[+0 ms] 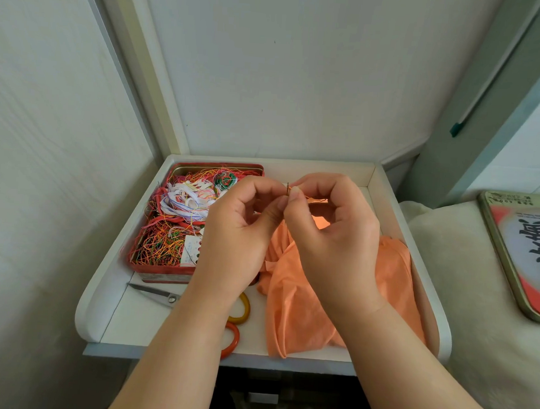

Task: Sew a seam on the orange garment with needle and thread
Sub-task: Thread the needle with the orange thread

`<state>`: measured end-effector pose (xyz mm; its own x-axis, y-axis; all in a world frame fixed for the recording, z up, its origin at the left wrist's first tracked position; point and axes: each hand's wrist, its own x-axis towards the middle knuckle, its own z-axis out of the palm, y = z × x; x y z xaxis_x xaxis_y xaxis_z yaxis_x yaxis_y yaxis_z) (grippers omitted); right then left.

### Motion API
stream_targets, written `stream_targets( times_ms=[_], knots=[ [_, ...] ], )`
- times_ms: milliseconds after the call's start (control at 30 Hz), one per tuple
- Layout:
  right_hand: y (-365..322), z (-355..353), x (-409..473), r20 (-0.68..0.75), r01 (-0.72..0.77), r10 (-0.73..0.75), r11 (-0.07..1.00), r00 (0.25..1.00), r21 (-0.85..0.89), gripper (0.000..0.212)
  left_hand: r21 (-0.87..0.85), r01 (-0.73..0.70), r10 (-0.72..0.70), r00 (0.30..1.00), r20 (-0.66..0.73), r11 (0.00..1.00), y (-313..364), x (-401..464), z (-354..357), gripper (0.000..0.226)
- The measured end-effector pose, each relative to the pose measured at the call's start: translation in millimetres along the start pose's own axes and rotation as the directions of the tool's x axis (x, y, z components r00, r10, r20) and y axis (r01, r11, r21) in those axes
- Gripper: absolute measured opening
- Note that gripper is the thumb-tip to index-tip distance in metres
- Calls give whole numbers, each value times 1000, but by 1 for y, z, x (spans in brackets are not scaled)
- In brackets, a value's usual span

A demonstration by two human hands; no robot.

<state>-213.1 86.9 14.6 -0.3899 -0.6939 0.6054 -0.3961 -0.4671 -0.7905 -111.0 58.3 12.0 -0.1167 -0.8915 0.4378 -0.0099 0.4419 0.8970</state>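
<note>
Peach-orange garment [336,289] on a white tray [125,315] — red tin [162,269] tangled with orange, white, green threads [180,218]; scissors [238,309] — yellow and orange loops.

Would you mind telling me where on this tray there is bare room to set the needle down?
The tray is bare along its far edge, between the thread tin and the right wall, and at its near left corner, in front of the scissors. The orange garment fills the right side.
</note>
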Motion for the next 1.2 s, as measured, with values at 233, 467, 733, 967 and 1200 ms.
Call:
stream_targets(
  times_ms=[233,467,733,967,1200],
  knots=[
    [0,0,0,2,2,-2,1000,1000,-1,5,23,-13,13,1000,4,1000,1,0,1,27],
    [0,0,0,6,2,-2,1000,1000,6,6,48,-39,38,999,13,998,1,0,0,27],
    [1,-1,1,1,11,-11,1000,1000,15,8,58,-42,41,999,9,997,1,0,0,26],
    [1,0,0,6,5,-5,999,1000,44,7,0,-16,16,1000,-3,1000,4,-1,1,21],
    [1,-1,0,8,5,-6,1000,1000,30,6,31,-44,44,999,3,999,4,-1,1,22]
  ],
)
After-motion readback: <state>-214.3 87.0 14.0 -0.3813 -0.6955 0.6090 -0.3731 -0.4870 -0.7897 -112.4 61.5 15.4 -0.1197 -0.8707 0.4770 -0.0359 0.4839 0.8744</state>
